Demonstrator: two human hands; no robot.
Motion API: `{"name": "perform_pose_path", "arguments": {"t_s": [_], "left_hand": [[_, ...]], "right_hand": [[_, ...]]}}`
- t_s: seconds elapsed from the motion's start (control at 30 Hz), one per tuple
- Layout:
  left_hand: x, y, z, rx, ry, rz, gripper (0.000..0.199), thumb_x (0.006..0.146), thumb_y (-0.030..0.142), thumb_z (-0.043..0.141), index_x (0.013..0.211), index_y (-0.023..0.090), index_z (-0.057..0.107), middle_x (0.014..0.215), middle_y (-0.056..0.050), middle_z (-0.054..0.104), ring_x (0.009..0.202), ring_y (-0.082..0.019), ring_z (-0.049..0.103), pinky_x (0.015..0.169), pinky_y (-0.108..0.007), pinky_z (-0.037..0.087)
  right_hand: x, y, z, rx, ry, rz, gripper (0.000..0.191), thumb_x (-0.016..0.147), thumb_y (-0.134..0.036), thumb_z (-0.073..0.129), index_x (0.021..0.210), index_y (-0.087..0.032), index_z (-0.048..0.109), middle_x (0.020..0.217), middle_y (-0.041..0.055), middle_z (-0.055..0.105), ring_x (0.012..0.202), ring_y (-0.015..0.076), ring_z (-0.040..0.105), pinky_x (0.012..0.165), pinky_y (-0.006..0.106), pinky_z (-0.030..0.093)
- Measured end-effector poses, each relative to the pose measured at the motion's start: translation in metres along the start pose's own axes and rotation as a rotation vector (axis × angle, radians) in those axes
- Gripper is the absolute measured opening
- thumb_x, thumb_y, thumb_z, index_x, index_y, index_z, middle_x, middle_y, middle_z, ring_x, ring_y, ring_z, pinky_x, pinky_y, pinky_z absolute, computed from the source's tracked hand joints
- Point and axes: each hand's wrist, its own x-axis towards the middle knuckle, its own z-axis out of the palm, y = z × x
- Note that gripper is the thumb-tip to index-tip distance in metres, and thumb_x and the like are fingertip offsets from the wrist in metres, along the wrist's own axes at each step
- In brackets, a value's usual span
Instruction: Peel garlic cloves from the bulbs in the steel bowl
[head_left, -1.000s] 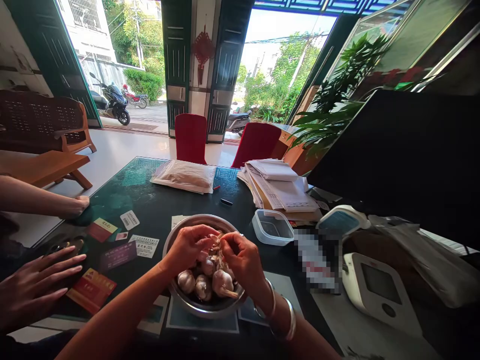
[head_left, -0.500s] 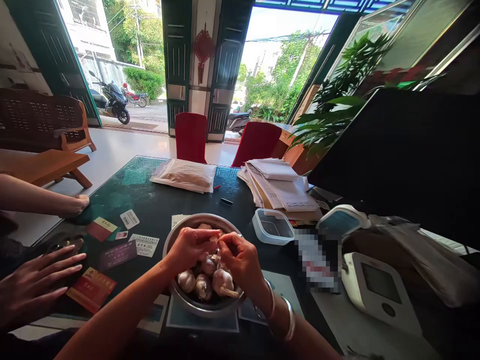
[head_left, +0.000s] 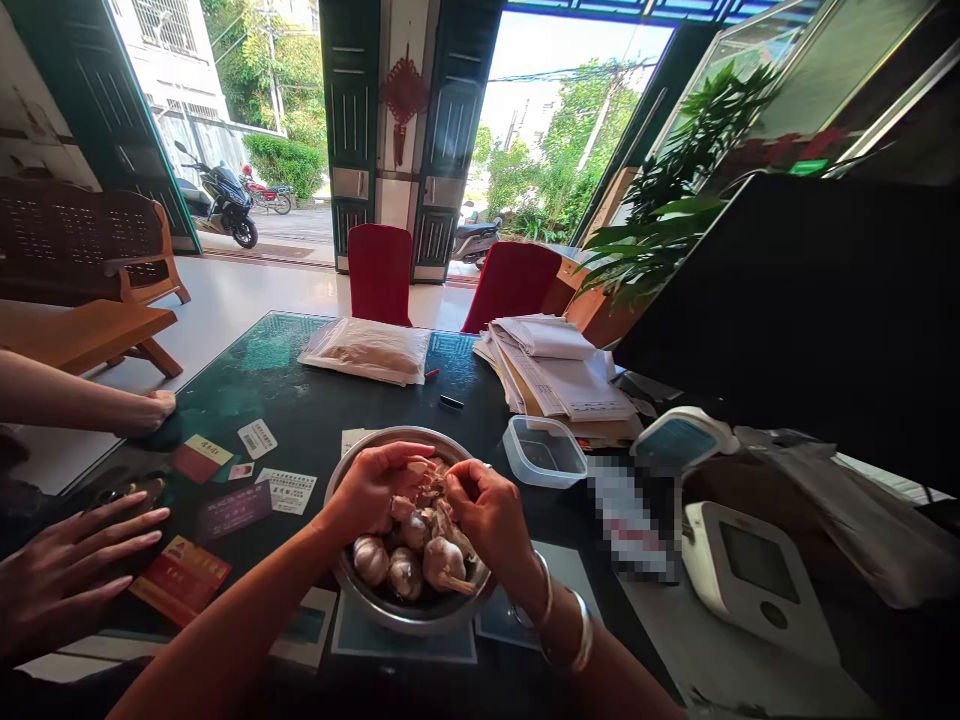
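A steel bowl [head_left: 409, 627] holds several garlic bulbs [head_left: 445, 562] and some loose skins. Over the bowl's back left part, my left hand [head_left: 379, 487] is curled round a piece of garlic, partly hidden by its fingers. My right hand [head_left: 482, 500] is just to its right, thumb and forefinger pinched together on something too small to make out. Two silver bangles circle my right wrist.
Cards [head_left: 235, 510] lie left of the bowl, beside another person's hand [head_left: 75, 560]. Right of it are a clear plastic container [head_left: 546, 452], stacked papers [head_left: 559, 375] and a white monitor device [head_left: 757, 580]. A plastic-wrapped package [head_left: 367, 350] lies at the back.
My hands have moved slightly apart. The fingers of my left hand have opened a little, and the right hand's pinch has drawn away to the right.
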Motion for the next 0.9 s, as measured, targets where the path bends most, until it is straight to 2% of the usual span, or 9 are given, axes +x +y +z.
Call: {"name": "perform_pose_path", "arguments": {"t_s": [0.2, 0.3, 0.4, 0.5, 0.67, 0.9], "left_hand": [[0.002, -0.003, -0.004, 0.053, -0.025, 0.055, 0.030, 0.074, 0.016, 0.062, 0.104, 0.012, 0.065, 0.103, -0.011, 0.069, 0.098, -0.023, 0.063, 0.083, -0.031, 0.051], [0.000, 0.001, -0.003, 0.105, -0.038, 0.035, 0.031, 0.076, 0.018, 0.061, 0.106, 0.011, 0.064, 0.103, -0.012, 0.069, 0.099, -0.024, 0.063, 0.082, -0.031, 0.051], [-0.001, 0.004, -0.002, 0.102, -0.051, 0.020, 0.034, 0.077, 0.021, 0.061, 0.109, 0.011, 0.061, 0.104, -0.012, 0.069, 0.100, -0.024, 0.063, 0.082, -0.032, 0.052], [-0.001, 0.000, -0.001, 0.123, -0.053, 0.053, 0.037, 0.076, 0.020, 0.062, 0.112, 0.012, 0.059, 0.106, -0.012, 0.068, 0.100, -0.023, 0.063, 0.083, -0.032, 0.052], [-0.002, -0.007, 0.000, 0.362, -0.006, 0.167, 0.038, 0.077, 0.017, 0.060, 0.114, 0.018, 0.059, 0.100, -0.006, 0.070, 0.092, -0.020, 0.066, 0.083, -0.030, 0.053], [-0.007, 0.002, 0.005, 0.628, 0.033, 0.267, 0.039, 0.076, 0.017, 0.060, 0.115, 0.023, 0.058, 0.093, -0.001, 0.072, 0.084, -0.016, 0.067, 0.079, -0.026, 0.053]], "right_hand": [[0.001, 0.002, 0.001, -0.171, -0.023, -0.076, 0.017, 0.081, -0.019, 0.049, 0.066, -0.019, 0.056, 0.065, 0.0013, 0.062, 0.061, 0.0152, 0.056, 0.059, 0.026, 0.041], [0.001, 0.001, 0.001, -0.217, -0.086, -0.101, 0.019, 0.082, -0.019, 0.048, 0.066, -0.019, 0.058, 0.068, 0.0029, 0.063, 0.064, 0.0162, 0.057, 0.060, 0.027, 0.042], [0.001, -0.001, -0.001, -0.131, -0.114, -0.148, 0.022, 0.088, -0.021, 0.043, 0.084, -0.019, 0.064, 0.083, 0.0055, 0.067, 0.076, 0.0181, 0.060, 0.070, 0.030, 0.045], [0.000, -0.002, -0.002, -0.025, -0.062, -0.169, 0.024, 0.090, -0.024, 0.043, 0.101, -0.019, 0.064, 0.093, 0.0068, 0.068, 0.086, 0.0193, 0.061, 0.076, 0.031, 0.047], [-0.002, 0.000, 0.001, 0.086, -0.051, -0.122, 0.018, 0.086, -0.030, 0.054, 0.095, -0.021, 0.066, 0.087, 0.0039, 0.069, 0.071, 0.0163, 0.063, 0.066, 0.028, 0.049], [-0.004, -0.001, 0.001, 0.064, -0.034, -0.123, 0.017, 0.086, -0.030, 0.054, 0.088, -0.021, 0.069, 0.079, 0.0027, 0.070, 0.066, 0.0156, 0.063, 0.063, 0.027, 0.048]]}}
